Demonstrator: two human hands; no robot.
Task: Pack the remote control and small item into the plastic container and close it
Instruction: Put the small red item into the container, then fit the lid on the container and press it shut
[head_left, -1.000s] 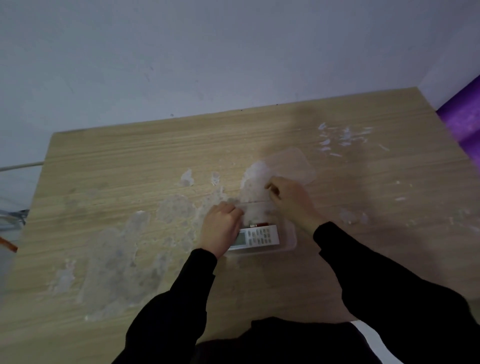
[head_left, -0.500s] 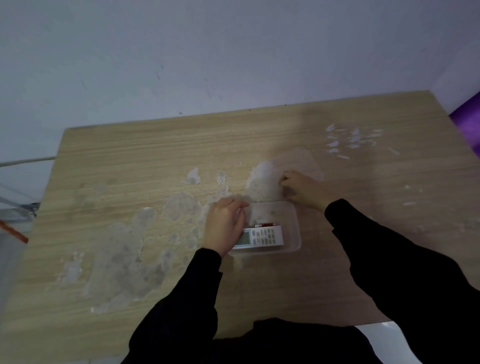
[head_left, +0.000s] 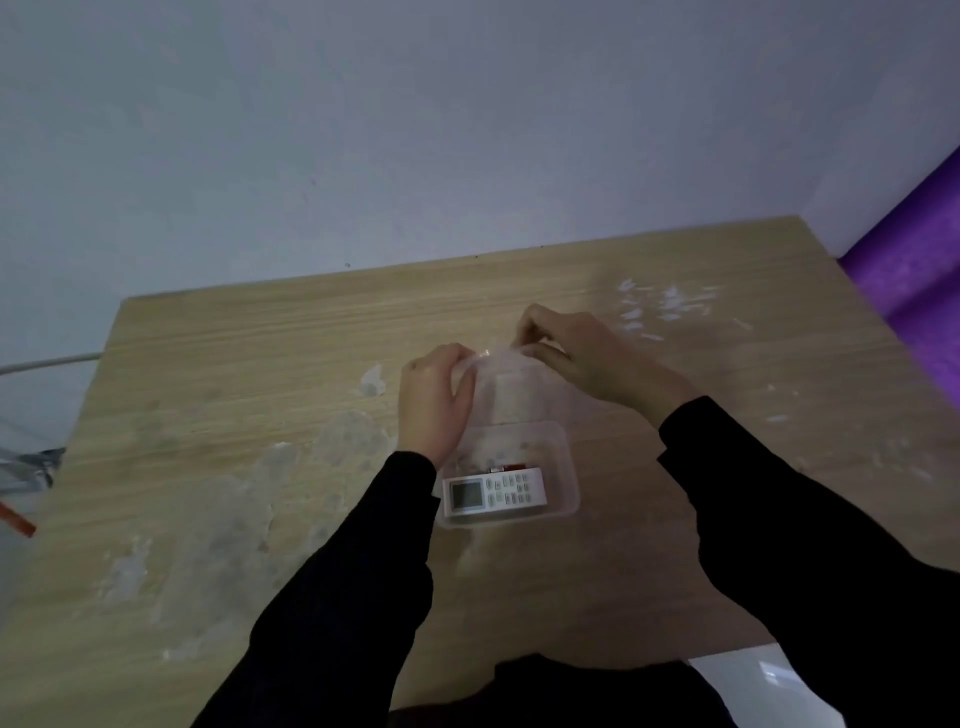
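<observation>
Remote control (head_left: 494, 492) is lying inside the clear plastic container (head_left: 567, 470) on the wooden bench (head_left: 234, 415), a small red item (head_left: 514, 465) just behind it. Left hand (head_left: 434, 402) and right hand (head_left: 576, 353) are both gripping the raised transparent lid (head_left: 511, 387).

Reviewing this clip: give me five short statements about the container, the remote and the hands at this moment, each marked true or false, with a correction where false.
1. The white remote control lies inside the clear plastic container. True.
2. The translucent plastic lid is already pressed shut on the container. False: it is lifted and tilted, held above the far side of the container.
3. Both the left hand and the right hand grip the lid. True.
4. The remote's display end points toward the person's right. False: the display is at the left end.
5. The container rests on a glass tabletop. False: it rests on a wooden table.
</observation>
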